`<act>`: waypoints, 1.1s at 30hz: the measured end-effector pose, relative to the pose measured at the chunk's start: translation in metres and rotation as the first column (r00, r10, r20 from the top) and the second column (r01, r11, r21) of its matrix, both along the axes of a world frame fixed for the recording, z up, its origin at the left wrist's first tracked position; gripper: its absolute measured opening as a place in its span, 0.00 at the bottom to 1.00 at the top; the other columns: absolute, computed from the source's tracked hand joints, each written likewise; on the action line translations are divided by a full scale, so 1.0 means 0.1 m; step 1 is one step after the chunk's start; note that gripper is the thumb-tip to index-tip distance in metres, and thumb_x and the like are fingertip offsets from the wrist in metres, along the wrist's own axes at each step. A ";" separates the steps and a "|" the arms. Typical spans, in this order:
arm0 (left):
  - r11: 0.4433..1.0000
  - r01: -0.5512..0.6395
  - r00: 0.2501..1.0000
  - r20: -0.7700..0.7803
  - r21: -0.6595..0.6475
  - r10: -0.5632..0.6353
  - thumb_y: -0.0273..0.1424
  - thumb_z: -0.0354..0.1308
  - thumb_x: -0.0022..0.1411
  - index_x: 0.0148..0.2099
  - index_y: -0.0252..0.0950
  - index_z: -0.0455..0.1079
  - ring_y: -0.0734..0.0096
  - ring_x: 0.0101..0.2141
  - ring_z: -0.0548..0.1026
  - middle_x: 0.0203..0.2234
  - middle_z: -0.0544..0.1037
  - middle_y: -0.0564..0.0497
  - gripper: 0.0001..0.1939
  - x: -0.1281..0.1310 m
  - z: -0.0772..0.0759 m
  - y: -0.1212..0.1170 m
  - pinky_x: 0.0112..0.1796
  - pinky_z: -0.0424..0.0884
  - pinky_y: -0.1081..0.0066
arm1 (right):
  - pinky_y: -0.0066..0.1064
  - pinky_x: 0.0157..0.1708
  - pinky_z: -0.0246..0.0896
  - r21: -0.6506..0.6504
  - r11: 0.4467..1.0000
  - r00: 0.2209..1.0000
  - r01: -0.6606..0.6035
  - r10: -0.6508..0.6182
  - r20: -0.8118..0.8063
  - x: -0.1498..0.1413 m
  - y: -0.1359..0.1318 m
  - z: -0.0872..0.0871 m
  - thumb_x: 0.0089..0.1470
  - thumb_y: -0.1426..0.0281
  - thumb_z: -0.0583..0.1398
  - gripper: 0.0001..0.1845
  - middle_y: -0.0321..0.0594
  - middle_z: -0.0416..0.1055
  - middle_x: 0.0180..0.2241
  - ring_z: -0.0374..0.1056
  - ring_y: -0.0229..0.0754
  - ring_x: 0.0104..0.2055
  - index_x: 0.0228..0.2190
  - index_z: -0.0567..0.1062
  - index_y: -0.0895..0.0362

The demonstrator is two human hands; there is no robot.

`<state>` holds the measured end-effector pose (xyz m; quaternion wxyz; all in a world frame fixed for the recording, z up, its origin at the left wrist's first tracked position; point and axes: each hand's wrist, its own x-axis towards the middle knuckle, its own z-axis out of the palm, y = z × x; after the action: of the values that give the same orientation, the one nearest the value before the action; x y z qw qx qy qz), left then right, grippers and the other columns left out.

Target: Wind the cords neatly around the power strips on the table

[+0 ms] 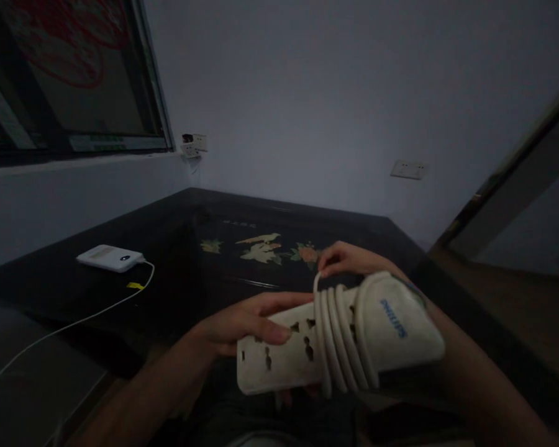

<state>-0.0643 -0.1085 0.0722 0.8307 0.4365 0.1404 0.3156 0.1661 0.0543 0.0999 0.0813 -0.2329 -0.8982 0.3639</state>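
A white power strip point(284, 366) marked PHILIPS is held up in front of me, tilted, its sockets facing me. Its white cord point(339, 338) runs round the strip's middle in several loops. My left hand point(251, 323) grips the strip's left end, the thumb on the socket face and some fingers hidden beneath. Behind the strip, my right hand point(342, 257) pinches the cord close to the top edge, where the cord bends up out of the loops. The right forearm passes behind the strip's right end.
On the dark glossy table point(168, 217), a white power bank point(109, 257) lies at the left with a thin white cable point(97, 313) trailing off the left edge. Wall sockets point(409, 169) sit at the right, more point(194, 144) near the window point(88, 74).
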 end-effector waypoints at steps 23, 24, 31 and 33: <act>0.620 -0.303 0.563 -0.389 0.724 0.729 0.28 0.63 0.50 0.62 0.34 0.58 0.52 0.52 0.67 0.53 0.69 0.39 0.37 0.05 -0.59 0.45 0.54 0.59 0.55 | 0.27 0.27 0.51 0.809 0.570 0.974 0.141 -0.226 -0.011 -0.47 -0.66 0.45 0.54 0.74 0.61 0.01 0.38 0.71 0.31 0.66 0.36 0.30 0.30 0.75 0.58; 0.616 -0.306 0.555 -0.390 0.725 0.735 0.28 0.63 0.51 0.61 0.35 0.60 0.52 0.53 0.67 0.54 0.69 0.40 0.35 0.03 -0.62 0.48 0.55 0.58 0.55 | 0.27 0.28 0.51 0.805 0.577 0.974 0.141 -0.224 -0.009 -0.47 -0.68 0.45 0.54 0.74 0.61 0.02 0.38 0.71 0.31 0.66 0.37 0.30 0.30 0.74 0.58; 0.571 -0.381 0.455 -0.390 0.727 0.801 0.32 0.63 0.51 0.60 0.36 0.63 0.53 0.49 0.72 0.51 0.73 0.40 0.33 -0.08 -0.63 0.52 0.53 0.62 0.56 | 0.27 0.28 0.53 0.784 0.546 0.946 0.296 -0.283 -0.159 -0.34 -0.70 0.42 0.57 0.72 0.58 0.06 0.39 0.70 0.29 0.65 0.37 0.29 0.28 0.73 0.58; 0.579 -0.392 0.464 -0.390 0.715 0.795 0.33 0.63 0.51 0.57 0.36 0.67 0.53 0.48 0.72 0.50 0.75 0.41 0.29 -0.06 -0.63 0.49 0.52 0.63 0.57 | 0.28 0.28 0.52 0.769 0.538 0.932 0.345 -0.292 -0.214 -0.32 -0.73 0.40 0.58 0.70 0.57 0.08 0.39 0.70 0.29 0.65 0.37 0.29 0.28 0.73 0.58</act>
<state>-0.0705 -0.0594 0.0096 0.3852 0.6467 0.4904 0.4393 0.1339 -0.0184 0.1395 0.2679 -0.3206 -0.9042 -0.0887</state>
